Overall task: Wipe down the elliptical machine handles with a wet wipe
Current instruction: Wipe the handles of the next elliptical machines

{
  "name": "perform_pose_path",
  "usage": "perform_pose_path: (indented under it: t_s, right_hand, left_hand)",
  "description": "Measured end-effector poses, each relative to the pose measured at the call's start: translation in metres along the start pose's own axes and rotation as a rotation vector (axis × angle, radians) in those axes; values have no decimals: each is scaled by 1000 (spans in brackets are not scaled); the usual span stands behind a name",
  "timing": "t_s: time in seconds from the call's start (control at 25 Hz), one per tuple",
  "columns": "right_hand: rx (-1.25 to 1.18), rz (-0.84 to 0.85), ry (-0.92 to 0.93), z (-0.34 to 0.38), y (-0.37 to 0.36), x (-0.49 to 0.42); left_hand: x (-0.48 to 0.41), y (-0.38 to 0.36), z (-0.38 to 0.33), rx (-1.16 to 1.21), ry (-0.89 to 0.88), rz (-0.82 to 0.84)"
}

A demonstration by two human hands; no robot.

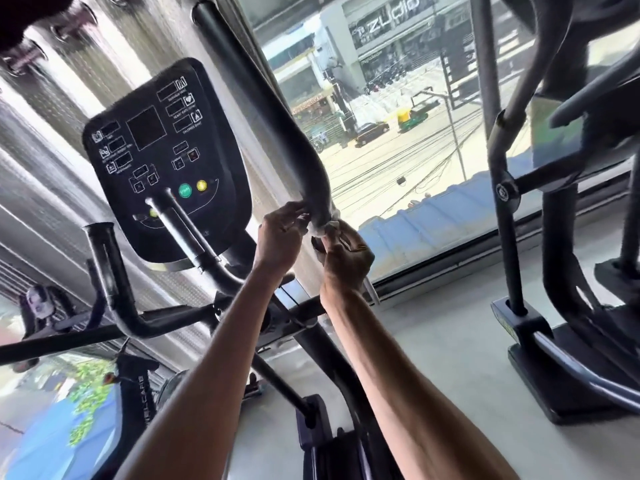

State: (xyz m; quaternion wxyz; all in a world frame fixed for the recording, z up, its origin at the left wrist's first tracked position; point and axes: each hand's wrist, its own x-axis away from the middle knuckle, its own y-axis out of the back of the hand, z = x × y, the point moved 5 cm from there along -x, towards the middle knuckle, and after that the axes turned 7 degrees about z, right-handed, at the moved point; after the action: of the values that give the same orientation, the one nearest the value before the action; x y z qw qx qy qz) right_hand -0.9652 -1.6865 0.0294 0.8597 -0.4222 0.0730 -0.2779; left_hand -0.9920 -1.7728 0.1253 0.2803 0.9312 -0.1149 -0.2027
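Both hands up at frame centre, on the long black handle (273, 112) that runs down from the upper middle. Wipe (325, 228), white and bunched, is wrapped round the handle's lower end. My left hand (277, 237) pinches its left edge with curled fingers. My right hand (346, 259) grips it from below. Console (166, 157) sits left of the handle, dark. Window (398, 98) behind shows a street. Second machine (571, 271) at right, on grey floor (450, 341).
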Motion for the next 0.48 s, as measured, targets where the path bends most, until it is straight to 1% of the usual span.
perform_pose_path:
  t_s: [0.08, 0.16, 0.24, 0.32, 0.36, 0.4, 0.48]
  right_hand:
    - [-26, -18, -24, 0, 0, 3]
    - [-80, 1, 5, 9, -2, 6]
    - [-103, 44, 66, 24, -5, 16]
    - [-74, 72, 152, 43, -6, 29]
    - [-21, 68, 226, 52, -6, 35]
    - [60, 61, 338, 63, -5, 42]
    - [263, 89, 651, 90, -6, 57]
  left_hand:
    - [2, -2, -1, 4, 10, -1]
    - [3, -2, -2, 46, -11, -5]
    - [3, -3, 3, 66, -16, -3]
    - [7, -5, 0, 78, -16, 11]
    - [8, -6, -1, 92, -22, 17]
    - [9, -8, -1, 122, -28, 12]
    - [10, -11, 0, 194, -42, -2]
